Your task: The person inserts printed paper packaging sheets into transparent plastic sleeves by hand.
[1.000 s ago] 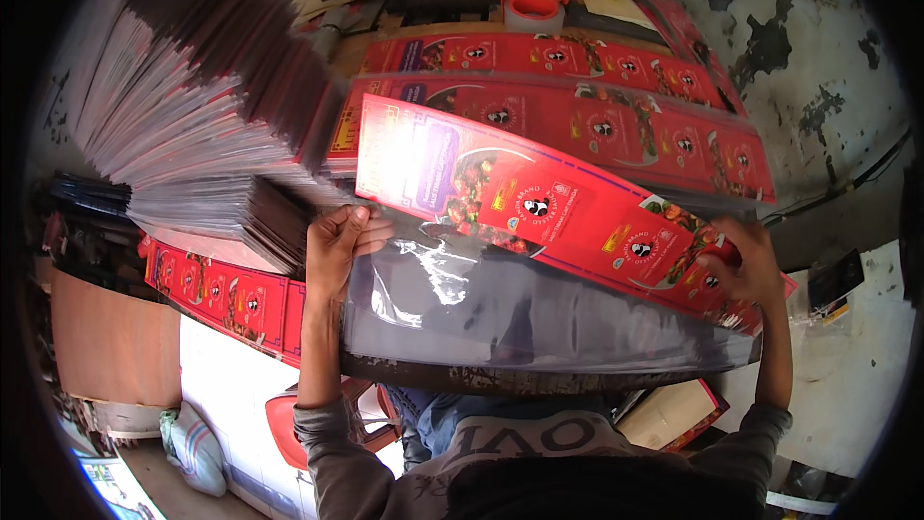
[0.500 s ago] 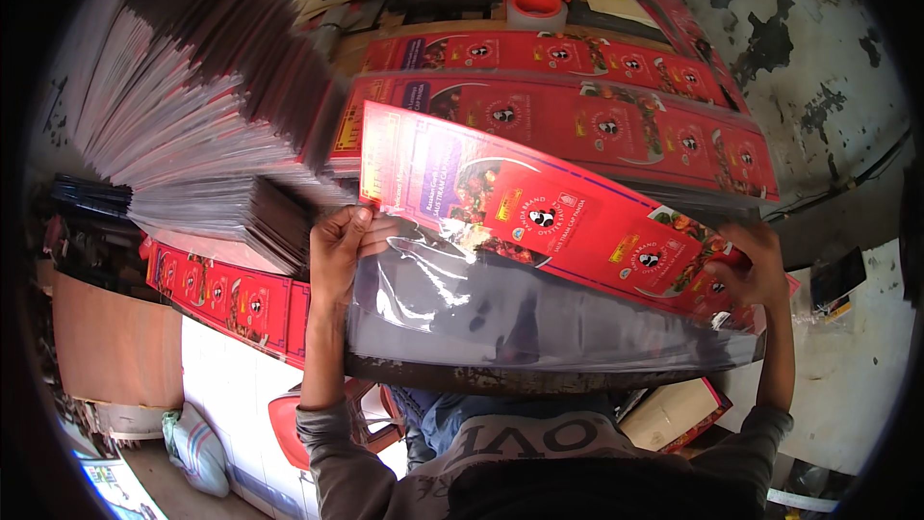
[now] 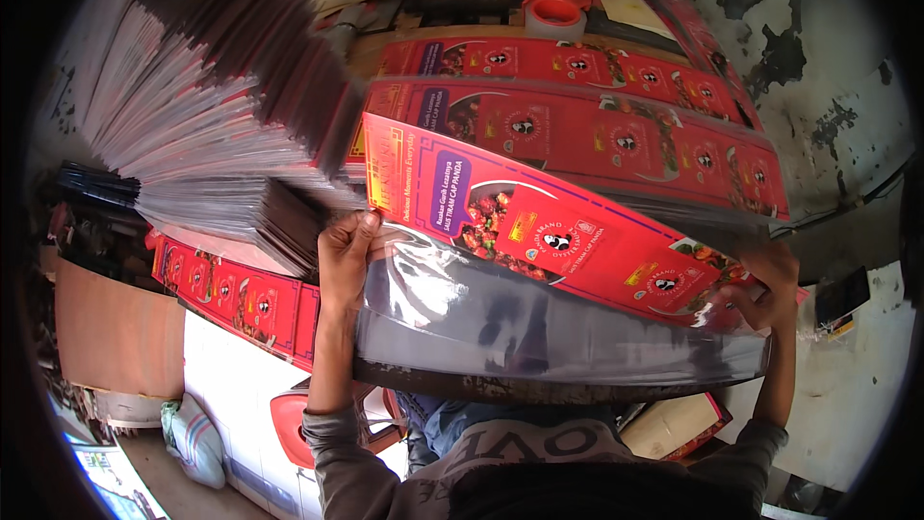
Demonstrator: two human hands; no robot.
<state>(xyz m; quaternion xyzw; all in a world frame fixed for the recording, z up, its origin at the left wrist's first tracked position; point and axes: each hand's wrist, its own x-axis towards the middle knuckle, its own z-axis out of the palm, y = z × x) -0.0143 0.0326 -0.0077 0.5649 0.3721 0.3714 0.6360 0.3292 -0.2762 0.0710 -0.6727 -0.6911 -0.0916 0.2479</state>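
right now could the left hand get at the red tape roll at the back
Probably not readily. The left hand grips the near end of the long red printed sheet, and the tape roll sits far behind two more red sheets. It would have to let go and stretch across.

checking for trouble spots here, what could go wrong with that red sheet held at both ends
The long red printed sheet is held only at its ends by the left hand and right hand, so its middle could sag or crease. The glossy grey stack under it looks slippery and may slide. The fanned sheet pile nearby could topple if bumped.
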